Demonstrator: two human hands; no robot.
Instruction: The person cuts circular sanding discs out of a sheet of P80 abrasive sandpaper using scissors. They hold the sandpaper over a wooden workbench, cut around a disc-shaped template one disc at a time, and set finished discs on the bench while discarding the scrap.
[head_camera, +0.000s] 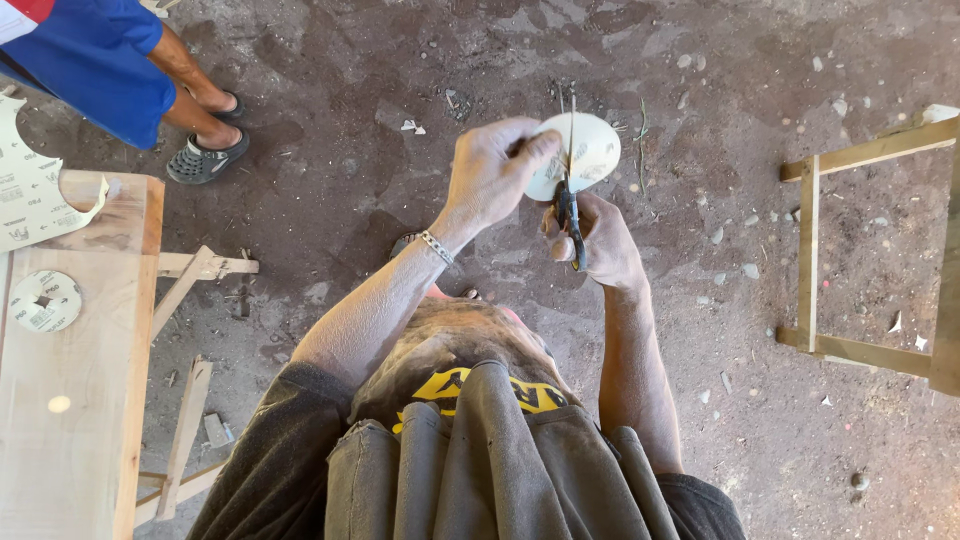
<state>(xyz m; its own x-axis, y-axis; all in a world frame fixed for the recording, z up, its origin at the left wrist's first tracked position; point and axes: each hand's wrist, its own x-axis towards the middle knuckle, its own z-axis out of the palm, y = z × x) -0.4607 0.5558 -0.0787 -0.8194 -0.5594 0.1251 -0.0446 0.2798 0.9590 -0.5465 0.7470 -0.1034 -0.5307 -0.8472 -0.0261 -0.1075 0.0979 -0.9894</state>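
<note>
A pale round sanding disc (590, 152) sits just above centre of the frame, held up over the dirt floor (420, 60). The left hand (492, 172) pinches the disc's left edge, fingers curled over it, w/ a thin metal bracelet (437, 247) on the wrist. The right hand (600, 238), just below the disc, is closed around the dark handles of a pair of scissors (569, 190); the blades run up across the disc's middle (can't tell how far apart they stand). Lower centre: the person's dusty dark shirt and apron, w/ a yellow print. Far left, a wooden workbench (80, 400) carries another round disc (44, 300) w/ a centre hole, plus a cut-up sheet of the same pale paper (35, 195) at its upper end. Upper left corner: another person's legs in sandals (205, 158), blue shorts above. Right edge: a wooden frame (812, 250) lying on the floor, small stones scattered about.
</note>
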